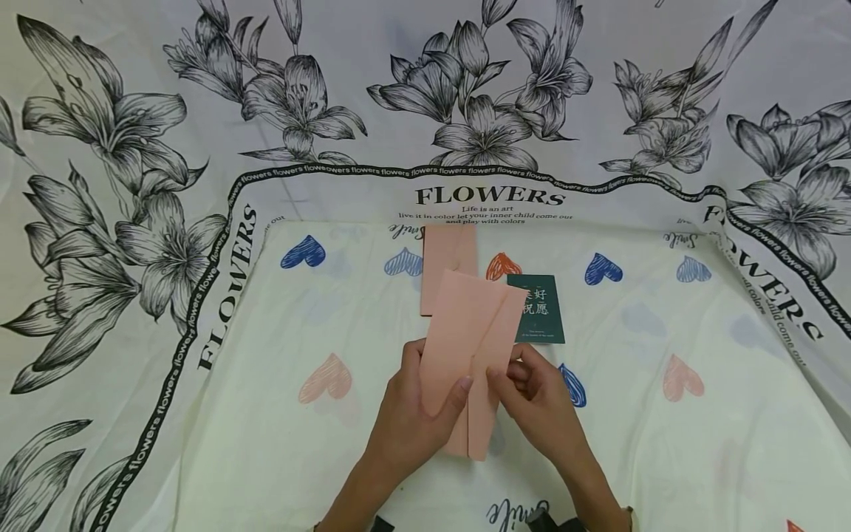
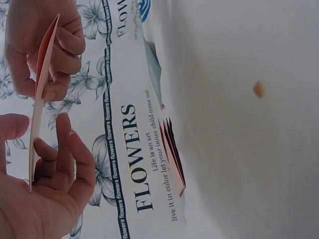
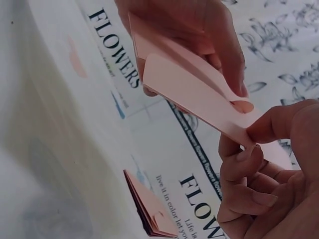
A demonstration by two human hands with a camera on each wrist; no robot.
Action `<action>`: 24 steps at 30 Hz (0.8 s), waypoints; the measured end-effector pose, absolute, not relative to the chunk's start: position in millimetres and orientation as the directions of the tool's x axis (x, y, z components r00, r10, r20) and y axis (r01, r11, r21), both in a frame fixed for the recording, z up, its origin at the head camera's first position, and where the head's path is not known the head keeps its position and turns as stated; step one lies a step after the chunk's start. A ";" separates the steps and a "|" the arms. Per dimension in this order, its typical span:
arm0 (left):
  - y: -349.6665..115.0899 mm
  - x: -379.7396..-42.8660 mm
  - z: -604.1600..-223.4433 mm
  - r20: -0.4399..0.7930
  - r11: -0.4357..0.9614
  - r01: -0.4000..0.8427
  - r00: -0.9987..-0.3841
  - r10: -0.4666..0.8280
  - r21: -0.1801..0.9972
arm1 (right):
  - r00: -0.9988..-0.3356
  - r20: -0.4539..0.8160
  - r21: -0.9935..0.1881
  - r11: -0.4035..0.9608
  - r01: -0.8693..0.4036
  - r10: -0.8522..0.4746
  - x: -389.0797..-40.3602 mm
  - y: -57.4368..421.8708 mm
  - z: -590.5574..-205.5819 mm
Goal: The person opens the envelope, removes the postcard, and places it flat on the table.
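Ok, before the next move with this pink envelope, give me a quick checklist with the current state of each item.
1. Left hand gripping the pink envelope: ok.
2. Right hand pinching its right side: ok.
3. Envelope's layers lying flat together: not ok, a gap shows in the left wrist view.
4. Anything inside the envelope: cannot tell.
5. Green card lying on the heart-printed cloth, untouched: ok.
6. Pink stack on the cloth, clear of both hands: ok.
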State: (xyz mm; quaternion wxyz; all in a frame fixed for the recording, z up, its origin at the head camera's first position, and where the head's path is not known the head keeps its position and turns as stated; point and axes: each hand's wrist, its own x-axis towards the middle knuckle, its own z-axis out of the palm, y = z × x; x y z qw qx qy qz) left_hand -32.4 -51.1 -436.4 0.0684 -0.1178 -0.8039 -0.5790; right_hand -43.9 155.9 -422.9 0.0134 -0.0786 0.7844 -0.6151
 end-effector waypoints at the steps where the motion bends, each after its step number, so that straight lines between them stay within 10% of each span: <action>1: -51.6 -32.3 -436.0 0.242 0.302 0.262 -0.965 0.103 0.917 | -0.988 0.072 -0.966 0.238 -0.103 -0.135 -43.8 154.7 -422.7; 24: -79.5 -36.1 -436.6 0.046 0.382 0.028 -0.998 -0.038 0.924 | -0.971 0.047 -0.902 0.407 -0.142 -0.235 -41.3 139.0 -429.2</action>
